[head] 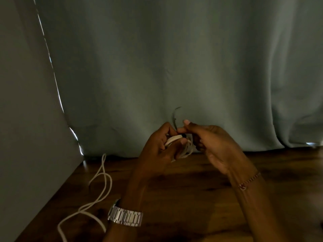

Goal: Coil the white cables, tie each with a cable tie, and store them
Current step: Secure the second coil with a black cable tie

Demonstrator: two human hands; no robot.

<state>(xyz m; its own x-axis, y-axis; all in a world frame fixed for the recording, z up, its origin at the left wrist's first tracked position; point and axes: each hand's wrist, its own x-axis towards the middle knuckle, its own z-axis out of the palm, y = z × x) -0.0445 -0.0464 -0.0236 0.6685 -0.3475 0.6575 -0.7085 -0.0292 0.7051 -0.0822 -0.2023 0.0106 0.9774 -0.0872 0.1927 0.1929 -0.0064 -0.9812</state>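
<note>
**White cable coil held in both hands above the tabletop**

The white cable coil [181,145] sits between the two hands, raised above the wooden tabletop [192,186] and in front of a grey-green curtain [174,58]. Several loops of the coil hang down below the fingers, and the lowest loops are near the far edge of the tabletop.

Left hand [160,151]: fingers curled around the coil, thumb pressed over the top strands, so the bundle is clamped in the grip. A metal watch [125,216] is worn on this wrist.

Right hand [215,145]: thumb and forefinger pressed together at the top of the coil, pinching a dark cable tie [175,119]. A dark band of the tie crosses the upper strands of the coil, and its free end rises in a thin curve above the fingers. Whether the tie is fully fastened cannot be told in the low light. A thin bracelet [249,180] is worn on this wrist.

A second white cable [101,186] lies loose and uncoiled on the left part of the tabletop, running in open loops from near the curtain hem toward the lower edge of the view. It is well apart from both hands. A pale wall [26,119] borders the tabletop on the left.

No container is visible.
</note>
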